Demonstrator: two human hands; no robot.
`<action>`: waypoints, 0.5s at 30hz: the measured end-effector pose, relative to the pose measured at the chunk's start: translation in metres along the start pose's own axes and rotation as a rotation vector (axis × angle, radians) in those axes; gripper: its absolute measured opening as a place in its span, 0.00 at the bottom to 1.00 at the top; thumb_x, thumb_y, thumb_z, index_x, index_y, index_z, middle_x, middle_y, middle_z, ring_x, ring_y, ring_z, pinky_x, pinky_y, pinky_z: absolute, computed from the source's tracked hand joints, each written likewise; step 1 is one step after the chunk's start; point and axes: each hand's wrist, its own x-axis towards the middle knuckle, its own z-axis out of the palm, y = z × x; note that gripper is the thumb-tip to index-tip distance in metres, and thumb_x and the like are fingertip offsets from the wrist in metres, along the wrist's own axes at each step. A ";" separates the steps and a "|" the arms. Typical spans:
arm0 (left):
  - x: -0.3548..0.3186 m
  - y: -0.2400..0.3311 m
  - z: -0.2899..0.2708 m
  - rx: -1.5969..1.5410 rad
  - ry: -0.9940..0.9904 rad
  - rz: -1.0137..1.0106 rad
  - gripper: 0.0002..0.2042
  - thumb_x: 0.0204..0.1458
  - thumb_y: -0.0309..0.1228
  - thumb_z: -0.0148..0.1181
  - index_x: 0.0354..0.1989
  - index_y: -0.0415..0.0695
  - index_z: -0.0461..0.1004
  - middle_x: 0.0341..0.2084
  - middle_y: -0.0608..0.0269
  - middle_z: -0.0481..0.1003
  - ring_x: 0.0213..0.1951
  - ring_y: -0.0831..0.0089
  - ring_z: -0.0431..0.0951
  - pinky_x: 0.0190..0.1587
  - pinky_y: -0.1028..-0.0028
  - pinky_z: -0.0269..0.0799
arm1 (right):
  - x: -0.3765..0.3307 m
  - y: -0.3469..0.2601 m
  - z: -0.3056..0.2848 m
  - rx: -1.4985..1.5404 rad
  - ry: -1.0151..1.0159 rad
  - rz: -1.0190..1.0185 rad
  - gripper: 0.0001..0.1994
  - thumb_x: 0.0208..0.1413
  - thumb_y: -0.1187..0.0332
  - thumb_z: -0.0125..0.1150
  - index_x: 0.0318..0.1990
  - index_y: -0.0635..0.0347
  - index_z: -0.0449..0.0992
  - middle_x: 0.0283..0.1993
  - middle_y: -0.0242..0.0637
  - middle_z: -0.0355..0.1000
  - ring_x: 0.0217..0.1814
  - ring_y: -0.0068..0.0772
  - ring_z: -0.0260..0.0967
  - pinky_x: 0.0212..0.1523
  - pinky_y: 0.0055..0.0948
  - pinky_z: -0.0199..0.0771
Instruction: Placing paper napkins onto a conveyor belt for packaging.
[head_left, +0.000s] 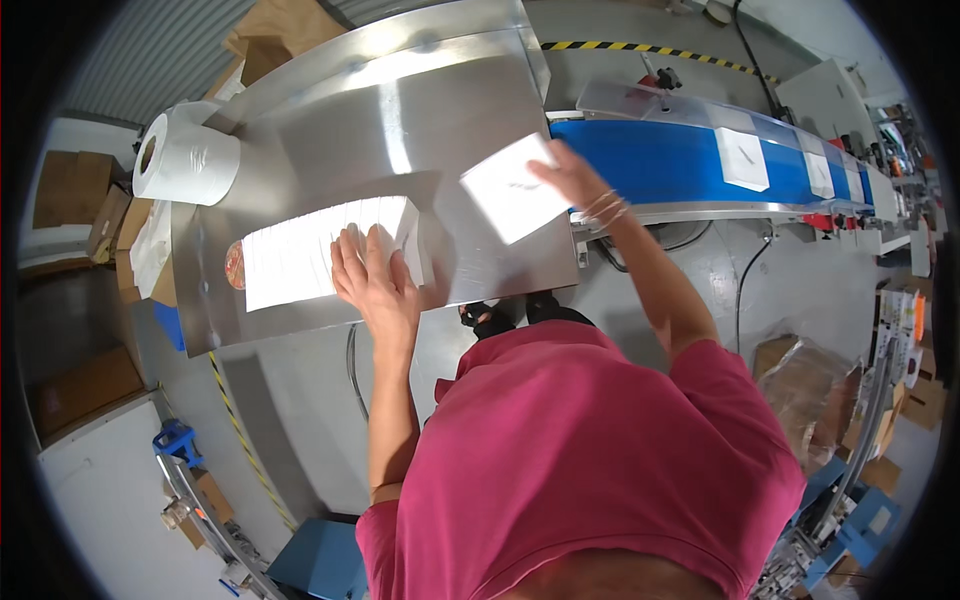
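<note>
My left hand [375, 280] lies flat, fingers spread and open, pressed on the right end of a stack of white packets [325, 250]. The stack lies on its side as one long block on the steel table [400, 130], running from about 9 o'clock of my hand toward the table's left edge. Its upper face is plain white with fine parallel lines where the packet edges meet. At the far left end a round reddish-orange print shows on the end packet; I cannot make out more of it. The right end face of the stack is white and square, just beyond my fingertips at 1 o'clock.

My right hand [570, 178] holds a single white packet [512, 188] by its right edge, grip closed on it, thumb side hidden under the hand. The packet is flat, roughly square, tilted with one corner toward 12 o'clock, and carries a small dark mark near its middle. It sits over the table's right edge, at 2 o'clock from the stack and apart from it. Thin bangles circle my right wrist.

At 3 o'clock of the right hand runs a blue conveyor belt [660, 165], bearing more white packets [742, 158] spaced along it. A roll of white paper [185, 160] stands at the table's left corner, at 10 o'clock from the stack.
</note>
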 end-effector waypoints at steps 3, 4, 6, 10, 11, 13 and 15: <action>-0.001 -0.003 0.003 -0.033 0.021 -0.013 0.21 0.49 0.23 0.55 0.54 0.42 0.68 0.59 0.44 0.57 0.62 0.46 0.52 0.61 0.50 0.45 | -0.008 0.027 -0.053 0.071 0.272 0.330 0.19 0.53 0.55 0.62 0.39 0.63 0.72 0.29 0.37 0.71 0.33 0.31 0.67 0.35 0.29 0.68; 0.001 -0.001 0.004 -0.055 0.033 -0.004 0.20 0.49 0.23 0.55 0.53 0.42 0.69 0.59 0.45 0.58 0.62 0.46 0.53 0.61 0.50 0.46 | -0.009 0.055 -0.077 -0.141 0.357 0.356 0.20 0.51 0.54 0.62 0.40 0.62 0.72 0.33 0.42 0.71 0.36 0.38 0.69 0.38 0.31 0.69; 0.003 0.000 0.003 -0.065 0.051 -0.004 0.19 0.49 0.22 0.55 0.52 0.43 0.71 0.59 0.47 0.58 0.62 0.47 0.54 0.61 0.50 0.46 | -0.011 0.086 -0.104 -0.528 0.550 0.305 0.22 0.48 0.53 0.63 0.44 0.61 0.71 0.41 0.48 0.71 0.43 0.48 0.69 0.45 0.35 0.69; 0.003 0.005 0.003 -0.044 0.069 -0.023 0.16 0.48 0.22 0.56 0.48 0.44 0.73 0.59 0.49 0.59 0.63 0.47 0.52 0.62 0.49 0.43 | -0.012 0.042 -0.086 -0.884 0.652 0.032 0.26 0.46 0.56 0.65 0.51 0.59 0.68 0.49 0.49 0.69 0.49 0.49 0.67 0.51 0.39 0.67; 0.003 0.005 0.004 -0.021 0.063 -0.025 0.16 0.48 0.22 0.56 0.47 0.44 0.74 0.59 0.50 0.59 0.63 0.47 0.52 0.62 0.48 0.42 | -0.009 0.023 -0.070 -0.685 0.472 -0.072 0.26 0.46 0.59 0.65 0.51 0.58 0.67 0.49 0.47 0.69 0.50 0.48 0.67 0.51 0.39 0.67; 0.003 0.002 0.005 -0.033 0.067 -0.023 0.15 0.47 0.22 0.55 0.45 0.46 0.74 0.60 0.50 0.58 0.64 0.47 0.50 0.62 0.45 0.38 | 0.004 -0.003 -0.018 -0.334 0.194 -0.416 0.23 0.46 0.65 0.67 0.51 0.57 0.69 0.50 0.43 0.70 0.52 0.44 0.68 0.52 0.37 0.67; 0.001 0.000 0.003 0.017 -0.011 -0.036 0.17 0.48 0.21 0.55 0.47 0.49 0.74 0.62 0.50 0.57 0.66 0.49 0.48 0.63 0.47 0.36 | 0.011 -0.061 0.033 -0.148 -0.222 -0.346 0.25 0.44 0.67 0.67 0.53 0.54 0.69 0.57 0.42 0.64 0.59 0.42 0.62 0.55 0.34 0.66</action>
